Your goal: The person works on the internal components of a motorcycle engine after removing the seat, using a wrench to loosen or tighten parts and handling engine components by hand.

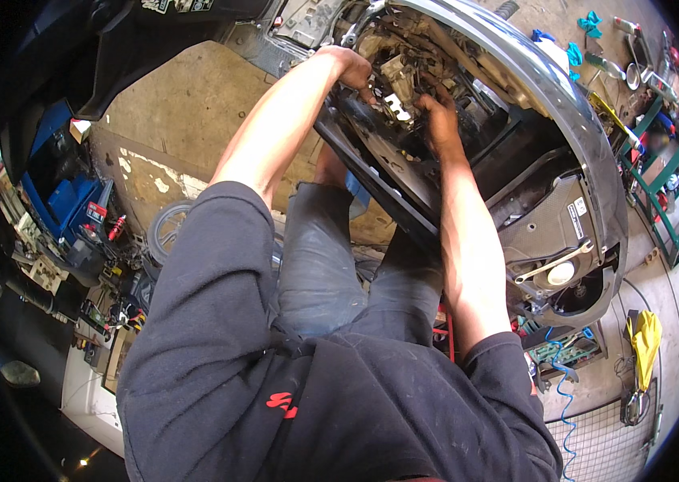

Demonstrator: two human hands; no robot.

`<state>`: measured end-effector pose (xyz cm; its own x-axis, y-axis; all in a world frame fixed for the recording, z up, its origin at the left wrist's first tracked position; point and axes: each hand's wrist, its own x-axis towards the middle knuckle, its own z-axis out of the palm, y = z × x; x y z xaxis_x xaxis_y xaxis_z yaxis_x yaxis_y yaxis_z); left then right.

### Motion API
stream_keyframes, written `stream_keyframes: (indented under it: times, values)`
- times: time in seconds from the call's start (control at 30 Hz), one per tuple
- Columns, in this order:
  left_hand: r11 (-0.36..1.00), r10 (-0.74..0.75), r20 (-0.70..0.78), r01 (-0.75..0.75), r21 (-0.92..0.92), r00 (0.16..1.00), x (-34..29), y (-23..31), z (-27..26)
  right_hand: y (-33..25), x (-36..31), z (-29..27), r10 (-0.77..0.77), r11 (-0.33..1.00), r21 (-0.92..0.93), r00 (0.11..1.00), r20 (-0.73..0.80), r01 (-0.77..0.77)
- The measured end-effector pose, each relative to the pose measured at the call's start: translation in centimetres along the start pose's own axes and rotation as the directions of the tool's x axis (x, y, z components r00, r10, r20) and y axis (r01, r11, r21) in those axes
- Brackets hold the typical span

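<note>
Both my arms reach into an opened vehicle with dark grey bodywork [544, 68]. My left hand [349, 68] is at the left side of a dirty, light metal assembly [396, 74], its fingers curled downward. On the other side of that assembly is my right hand [440, 116], with thumb and fingers bent inward around its edge. Between the hands shows a bright, shiny metal piece [397, 108]. What the fingertips of either hand grip is too small and shaded to make out. A dark panel edge [372, 173] runs just below the hands.
A combination wrench [555, 263] lies on the dark panel near a round pale cap [560, 274]. At right stand a green metal frame [661, 169], a yellow cloth [645, 341] and a coiled blue hose [568, 402]. A wheel [169, 231] and tools are on the left.
</note>
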<state>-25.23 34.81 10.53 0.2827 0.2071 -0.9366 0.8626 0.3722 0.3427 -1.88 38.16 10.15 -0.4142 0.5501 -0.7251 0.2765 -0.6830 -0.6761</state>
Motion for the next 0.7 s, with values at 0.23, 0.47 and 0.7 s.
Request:
stream_keyframes:
  times: [0.23, 0.47, 0.7]
  values:
    - [0.999, -0.049, 0.063, 0.049, 0.001, 0.997, -0.5, 0.4, -0.5, 0.1, 0.0, -0.2, 0.045, 0.989, 0.137, 0.999, 0.022, -0.048]
    - [1.0, -0.008, 0.021, 0.008, -0.015, 1.0, -1.4, 0.7, -0.7, 0.3, -0.1, -0.2, 0.002, 0.996, 0.085, 1.0, 0.01, -0.003]
    - [1.0, 0.0, 0.068, 0.001, -0.014, 0.998, -0.6, 0.3, -0.6, 0.9, 0.2, -0.5, -0.014, 0.999, 0.051, 1.0, 0.01, 0.014]
